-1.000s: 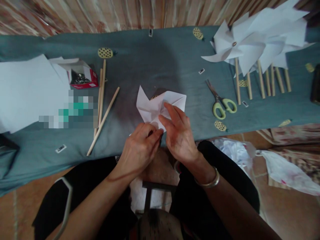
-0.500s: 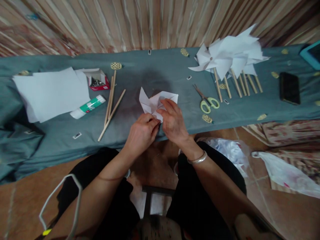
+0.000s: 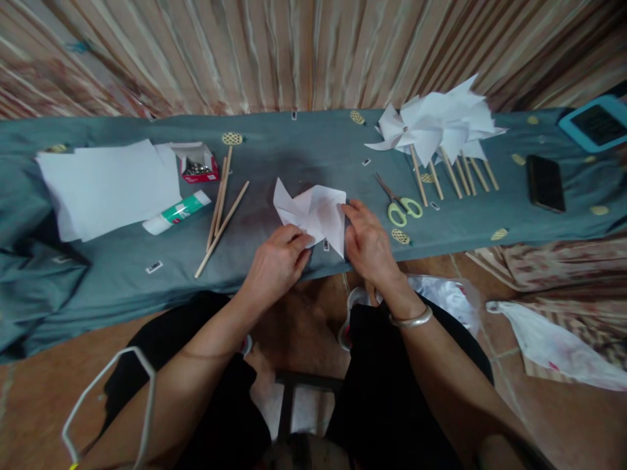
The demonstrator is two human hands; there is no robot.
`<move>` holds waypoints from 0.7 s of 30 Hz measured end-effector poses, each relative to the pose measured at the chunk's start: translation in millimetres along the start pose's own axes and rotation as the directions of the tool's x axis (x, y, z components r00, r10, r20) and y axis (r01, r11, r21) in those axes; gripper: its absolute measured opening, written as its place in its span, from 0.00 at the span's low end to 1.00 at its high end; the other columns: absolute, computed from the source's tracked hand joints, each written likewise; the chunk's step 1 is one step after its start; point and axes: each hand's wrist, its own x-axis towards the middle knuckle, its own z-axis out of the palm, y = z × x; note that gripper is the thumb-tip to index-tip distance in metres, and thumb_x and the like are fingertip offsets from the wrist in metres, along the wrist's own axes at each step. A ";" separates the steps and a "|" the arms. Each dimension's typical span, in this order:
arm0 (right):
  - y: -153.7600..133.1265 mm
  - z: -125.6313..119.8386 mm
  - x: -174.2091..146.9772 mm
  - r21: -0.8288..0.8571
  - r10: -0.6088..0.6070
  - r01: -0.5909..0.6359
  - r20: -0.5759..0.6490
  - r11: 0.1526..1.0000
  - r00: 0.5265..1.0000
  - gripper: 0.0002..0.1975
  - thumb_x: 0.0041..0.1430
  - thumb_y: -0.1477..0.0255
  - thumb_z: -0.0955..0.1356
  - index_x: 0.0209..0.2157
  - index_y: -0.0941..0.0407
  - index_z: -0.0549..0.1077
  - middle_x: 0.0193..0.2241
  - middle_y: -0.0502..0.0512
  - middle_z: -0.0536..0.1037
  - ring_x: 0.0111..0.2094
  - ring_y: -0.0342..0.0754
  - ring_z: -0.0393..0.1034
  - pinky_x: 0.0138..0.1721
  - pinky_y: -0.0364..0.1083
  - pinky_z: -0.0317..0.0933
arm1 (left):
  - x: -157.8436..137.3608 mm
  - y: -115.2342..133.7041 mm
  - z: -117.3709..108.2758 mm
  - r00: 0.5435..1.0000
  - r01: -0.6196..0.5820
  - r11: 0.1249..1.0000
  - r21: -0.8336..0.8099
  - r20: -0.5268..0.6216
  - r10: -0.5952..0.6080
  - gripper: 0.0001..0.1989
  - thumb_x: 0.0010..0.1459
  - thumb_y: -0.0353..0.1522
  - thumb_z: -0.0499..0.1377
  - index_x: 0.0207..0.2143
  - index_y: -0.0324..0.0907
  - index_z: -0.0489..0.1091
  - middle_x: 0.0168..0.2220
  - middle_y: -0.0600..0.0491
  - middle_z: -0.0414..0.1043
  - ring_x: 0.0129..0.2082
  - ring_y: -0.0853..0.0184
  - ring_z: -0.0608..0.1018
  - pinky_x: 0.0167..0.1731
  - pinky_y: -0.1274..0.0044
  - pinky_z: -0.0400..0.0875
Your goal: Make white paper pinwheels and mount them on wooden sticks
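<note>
- The folded white paper (image 3: pixel 313 212) is gripped by both hands at the near edge of the table (image 3: pixel 294 143), which is covered in a grey-green cloth.
- The left hand (image 3: pixel 277 261) is closed, its fingertips pinched on the paper's near-left flap, close to the paper's middle.
- The right hand (image 3: pixel 368 243) is curled around the paper's right edge, with the thumb on top and the fingers tucked beside or under it; the sheet is held, not merely touched.
- The paper lies just ahead of the two hands and between them, slightly nearer the left fingertips; its longer spread runs left to right, with one pointed flap raised at the far left.
- A silver bangle (image 3: pixel 410 318) is worn on the right wrist.
- To the right, one pair of green-handled scissors (image 3: pixel 399 201) is seen near the right hand.
- Farther right, a bunch of finished white pinwheels (image 3: pixel 434 127) lies on wooden sticks; about six sticks can be counted, though the overlapping wheels cannot be counted surely.
- One dark phone (image 3: pixel 545 183) lies beyond them.
- To the left, three loose wooden sticks (image 3: pixel 221 215), one glue stick (image 3: pixel 177 212), one small red box (image 3: pixel 198 164) and one stack of white sheets (image 3: pixel 108 186) are laid out, well apart from the hands.
</note>
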 end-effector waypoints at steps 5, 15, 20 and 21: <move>-5.6 -8.7 -10.5 0.016 -0.043 0.042 0.045 0.999 0.998 0.24 0.61 0.78 0.58 0.58 0.61 0.69 0.61 0.68 0.67 0.63 0.58 0.62 0.63 0.61 0.59 | -2.6 1.4 -2.1 1.000 0.020 1.000 -0.016 0.011 -0.020 0.13 0.61 0.27 0.58 0.49 0.38 0.72 0.43 0.46 0.74 0.43 0.60 0.78 0.45 0.69 0.77; -14.9 -8.6 -19.7 0.118 -0.019 0.010 0.079 0.993 0.997 0.15 0.62 0.74 0.61 0.46 0.57 0.76 0.62 0.64 0.67 0.63 0.58 0.63 0.62 0.62 0.59 | -1.4 -0.7 0.0 0.994 0.107 0.989 -0.101 -0.010 -0.108 0.23 0.59 0.27 0.59 0.57 0.39 0.67 0.37 0.50 0.77 0.37 0.64 0.78 0.42 0.71 0.75; -14.5 -14.8 -19.5 0.107 -0.010 0.002 0.072 0.994 0.997 0.15 0.62 0.74 0.62 0.46 0.57 0.76 0.61 0.65 0.68 0.61 0.58 0.65 0.61 0.62 0.60 | 1.2 -8.7 -4.8 0.991 0.131 0.988 -0.084 -0.013 -0.132 0.23 0.58 0.26 0.56 0.57 0.38 0.68 0.37 0.50 0.78 0.38 0.64 0.78 0.42 0.72 0.75; -14.5 -15.5 -20.3 0.106 -0.013 0.005 0.076 0.994 0.997 0.15 0.62 0.74 0.61 0.46 0.57 0.76 0.61 0.64 0.68 0.61 0.57 0.65 0.61 0.62 0.60 | 1.2 -11.0 -6.9 0.990 0.136 0.988 -0.075 -0.020 -0.138 0.23 0.58 0.27 0.56 0.57 0.38 0.68 0.36 0.50 0.78 0.38 0.64 0.78 0.42 0.72 0.74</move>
